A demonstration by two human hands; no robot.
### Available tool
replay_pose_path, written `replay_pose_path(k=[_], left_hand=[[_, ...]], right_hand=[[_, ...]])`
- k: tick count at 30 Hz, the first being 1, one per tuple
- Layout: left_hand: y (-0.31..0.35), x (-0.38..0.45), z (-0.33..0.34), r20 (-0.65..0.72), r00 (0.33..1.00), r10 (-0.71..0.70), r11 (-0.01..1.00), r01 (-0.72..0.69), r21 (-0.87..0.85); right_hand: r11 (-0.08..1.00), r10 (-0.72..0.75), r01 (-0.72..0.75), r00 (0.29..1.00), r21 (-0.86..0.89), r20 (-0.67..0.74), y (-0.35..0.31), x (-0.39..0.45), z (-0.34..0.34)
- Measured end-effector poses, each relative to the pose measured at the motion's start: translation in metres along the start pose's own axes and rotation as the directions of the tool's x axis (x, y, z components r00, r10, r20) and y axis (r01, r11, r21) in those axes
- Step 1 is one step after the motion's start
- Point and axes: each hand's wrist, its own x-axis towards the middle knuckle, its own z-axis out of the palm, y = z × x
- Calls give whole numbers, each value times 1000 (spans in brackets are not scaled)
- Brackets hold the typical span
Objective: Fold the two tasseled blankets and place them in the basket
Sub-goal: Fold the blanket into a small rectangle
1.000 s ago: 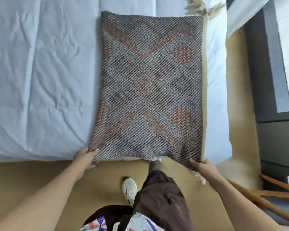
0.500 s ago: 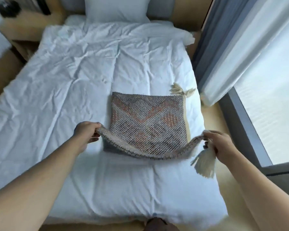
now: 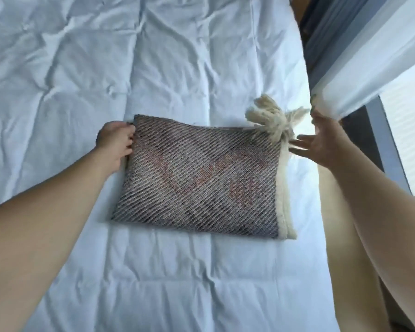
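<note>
A grey and rust patterned blanket (image 3: pixel 197 178) lies folded into a compact rectangle on the white bed (image 3: pixel 177 56). Cream tassels (image 3: pixel 271 118) stick out at its far right corner, and a cream edge runs down its right side. My left hand (image 3: pixel 114 146) grips the far left corner of the folded blanket, fingers curled over its edge. My right hand (image 3: pixel 321 142) hovers just right of the tassels with fingers spread and blurred, holding nothing. No second blanket and no basket are in view.
A sheer white curtain (image 3: pixel 369 51) hangs at the right beside the bed's edge, with a dark window frame (image 3: pixel 388 149) below it. The rumpled white duvet spreads all around the blanket.
Both hands carried the near edge of the blanket forward over the far half, so it now lies folded smaller. My right hand has let go of its corner. The camera has tilted down.
</note>
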Motion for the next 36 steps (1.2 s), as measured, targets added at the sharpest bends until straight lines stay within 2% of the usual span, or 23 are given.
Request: replay_pose_path(k=[1,2,3,4,6,8,11,13,16,19,22,24,27,29,30,31,32,33,34,36], left_hand=[[-28,6,3,-37,999,7,975,1,223],[-55,5,5,-54,998,12,905,12,425],[-83,1,4,-77,997,-6,845,46,533],[-106,-8,1,-100,995,-23,817,76,571],[-147,-24,-8,-135,990,-31,839,99,536],[-178,-38,-19,-132,987,-93,896,141,422],[-201,-58,-32,-49,945,-323,944,326,58],[-205,-71,-35,-5,953,-303,951,302,-64],[-199,-94,-43,-90,976,-196,975,184,-121],[-204,-126,-62,-123,974,-191,975,173,-142],[-234,-169,-94,-7,961,-277,951,273,-145],[-265,-201,-123,125,917,-380,914,393,-105],[-313,-247,-158,187,831,-523,839,541,-60],[-338,-277,-172,169,817,-551,824,565,-43],[-347,-289,-176,151,828,-540,835,549,-23],[-350,-299,-178,122,851,-512,857,515,5],[-349,-307,-178,82,880,-467,884,465,48],[-346,-310,-177,46,905,-423,905,419,78],[-339,-313,-175,33,922,-385,920,381,89],[-312,-321,-162,79,949,-305,951,299,74]], right_hand=[[982,-17,-1,995,-187,-94,24,10,-3],[938,-64,1,983,-346,-172,52,14,-8],[893,-101,-6,972,-450,-213,83,13,-14],[866,-108,-24,966,-499,-234,117,9,-22],[866,-73,-61,966,-497,-246,178,-10,-40],[927,17,-100,974,-362,-226,219,-34,-53],[974,122,-143,984,-173,-129,242,-61,-56],[990,136,-140,984,-30,-112,241,-71,-50],[984,127,-109,983,139,-134,234,-91,-40],[988,112,-93,981,125,-158,244,-128,-42],[987,158,-150,969,56,-192,278,-177,-58],[978,204,-207,956,11,-211,310,-210,-70],[950,280,-306,926,-68,-255,360,-251,-85],[912,286,-362,897,-191,-337,389,-273,-88],[845,236,-401,873,-353,-427,399,-280,-86],[713,124,-424,860,-558,-495,406,-286,-82],[573,-10,-405,866,-712,-500,407,-292,-72],[470,-133,-334,888,-817,-440,404,-299,-56],[430,-194,-231,920,-873,-339,396,-307,-33],[442,-187,7,979,-897,-84,378,-317,21]])
